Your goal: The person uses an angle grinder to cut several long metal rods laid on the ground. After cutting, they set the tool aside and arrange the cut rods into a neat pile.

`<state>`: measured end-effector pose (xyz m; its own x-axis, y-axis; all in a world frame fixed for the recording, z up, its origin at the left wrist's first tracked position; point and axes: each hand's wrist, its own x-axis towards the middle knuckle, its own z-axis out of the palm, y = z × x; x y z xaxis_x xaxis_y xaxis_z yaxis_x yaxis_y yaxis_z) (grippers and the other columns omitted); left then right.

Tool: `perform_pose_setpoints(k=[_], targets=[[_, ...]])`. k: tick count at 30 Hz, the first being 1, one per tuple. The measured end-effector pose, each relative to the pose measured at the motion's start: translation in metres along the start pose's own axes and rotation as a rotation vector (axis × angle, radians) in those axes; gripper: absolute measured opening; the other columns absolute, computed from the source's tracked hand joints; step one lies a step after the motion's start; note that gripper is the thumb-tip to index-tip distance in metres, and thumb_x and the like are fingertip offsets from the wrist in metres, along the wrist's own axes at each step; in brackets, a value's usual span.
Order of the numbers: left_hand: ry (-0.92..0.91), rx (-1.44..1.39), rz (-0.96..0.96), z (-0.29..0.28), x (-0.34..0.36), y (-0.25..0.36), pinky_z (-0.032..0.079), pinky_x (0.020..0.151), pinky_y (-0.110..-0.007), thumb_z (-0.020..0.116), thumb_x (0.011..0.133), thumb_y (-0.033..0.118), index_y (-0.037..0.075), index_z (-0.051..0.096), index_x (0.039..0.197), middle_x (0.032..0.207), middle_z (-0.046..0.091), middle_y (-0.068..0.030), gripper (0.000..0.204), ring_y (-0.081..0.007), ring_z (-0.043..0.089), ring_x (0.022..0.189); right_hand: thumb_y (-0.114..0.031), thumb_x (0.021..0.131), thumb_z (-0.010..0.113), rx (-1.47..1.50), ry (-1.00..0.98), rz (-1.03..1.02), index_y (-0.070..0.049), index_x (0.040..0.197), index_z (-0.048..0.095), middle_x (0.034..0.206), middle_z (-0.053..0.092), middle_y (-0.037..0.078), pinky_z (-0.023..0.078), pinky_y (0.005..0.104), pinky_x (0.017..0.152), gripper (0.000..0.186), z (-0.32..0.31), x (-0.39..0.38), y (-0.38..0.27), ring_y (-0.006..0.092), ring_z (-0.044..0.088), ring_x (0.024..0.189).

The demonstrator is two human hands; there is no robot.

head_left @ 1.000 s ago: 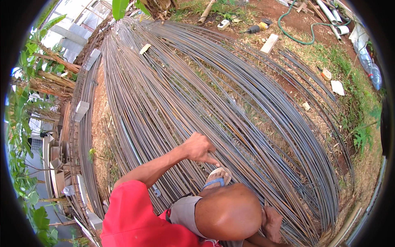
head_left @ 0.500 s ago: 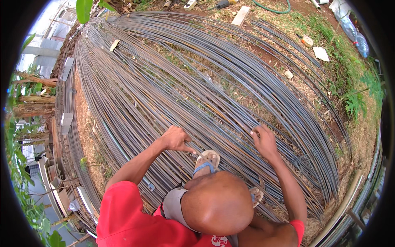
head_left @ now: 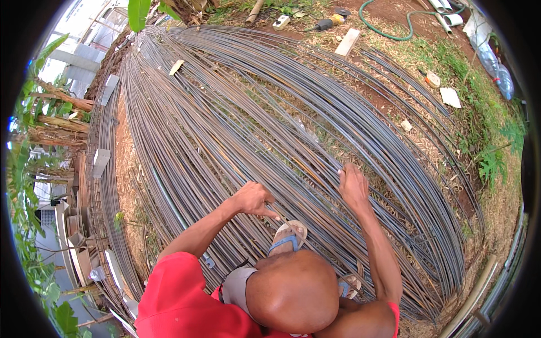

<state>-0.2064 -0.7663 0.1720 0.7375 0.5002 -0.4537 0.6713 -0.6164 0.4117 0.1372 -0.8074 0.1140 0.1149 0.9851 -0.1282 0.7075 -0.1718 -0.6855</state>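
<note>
Long steel rods [head_left: 225,135], grey and rust-brown, lie in a wide fanned bundle across the ground under both my hands. My left hand [head_left: 255,200] is above the rods just ahead of my sandalled foot [head_left: 288,236], fingers curled and thumb stretched down toward the foot. What its fingers hold, if anything, is hidden. Farther right, my right hand [head_left: 354,183] is low over the rods with its fingers bent and thumb beside them. I cannot make out what lies under those fingers. My bent knee [head_left: 293,290] hides the rods nearest me.
Pale blocks [head_left: 101,162] stand along the left. At the far side are a power tool [head_left: 329,23], a socket strip [head_left: 281,22], a board [head_left: 347,42] and a green hose [head_left: 389,35]. Plastic bottles [head_left: 503,81] lie at the right; a pale pipe [head_left: 470,296] runs at lower right.
The view has shifted, so the scene sits lower and farther right. My left hand stays curled near the foot. My right hand has shifted slightly toward the left, over the rods.
</note>
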Motion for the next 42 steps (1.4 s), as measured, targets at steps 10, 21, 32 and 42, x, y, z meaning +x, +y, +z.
perform_pose_setpoints(k=[10, 21, 32, 42], targets=[[0.258, -0.007, 0.091, -0.038, 0.019, 0.012, 0.037, 0.05, -0.045, 0.08, 0.076, 0.074, 0.002, 0.056, 0.06, 0.052, 0.048, -0.0101, 0.077, -0.0307, 0.05, 0.05, -0.017, 0.108, 0.052, -0.172, -0.022, -0.253, 0.0, 0.102, 0.051, 0.091, 0.067, 0.028, 0.054, 0.0584, 0.062, 0.017, -0.109, -0.053, -0.12, 0.0498, 0.068, 0.071], [0.254, -0.004, 0.206, -0.032, 0.004, 0.021, 0.038, 0.049, -0.045, 0.078, 0.077, 0.076, 0.003, 0.057, 0.061, 0.053, 0.049, -0.01, 0.077, -0.0329, 0.053, 0.052, -0.012, 0.105, 0.055, -0.213, -0.021, -0.255, -0.002, 0.103, 0.053, 0.087, 0.066, 0.027, 0.052, 0.0579, 0.06, 0.011, -0.122, -0.105, -0.098, 0.0495, 0.066, 0.07], [0.331, -0.023, 0.202, -0.021, -0.001, 0.017, 0.034, 0.046, -0.044, 0.078, 0.073, 0.079, 0.004, 0.055, 0.058, 0.051, 0.049, -0.0075, 0.08, -0.028, 0.049, 0.047, -0.016, 0.104, 0.06, -0.12, 0.013, -0.153, 0.002, 0.096, 0.063, 0.081, 0.069, 0.029, 0.051, 0.0569, 0.066, 0.02, -0.075, -0.071, -0.085, 0.049, 0.067, 0.074], [0.283, 0.09, 0.134, -0.094, 0.082, -0.06, 0.033, 0.049, -0.047, 0.076, 0.076, 0.08, 0.003, 0.048, 0.055, 0.051, 0.043, -0.0117, 0.084, -0.0333, 0.044, 0.049, -0.017, 0.104, 0.055, -0.138, 0.127, -0.236, 0.003, 0.102, 0.068, 0.076, 0.07, 0.026, 0.055, 0.055, 0.064, 0.024, -0.08, 0.027, -0.095, 0.0455, 0.071, 0.071]])
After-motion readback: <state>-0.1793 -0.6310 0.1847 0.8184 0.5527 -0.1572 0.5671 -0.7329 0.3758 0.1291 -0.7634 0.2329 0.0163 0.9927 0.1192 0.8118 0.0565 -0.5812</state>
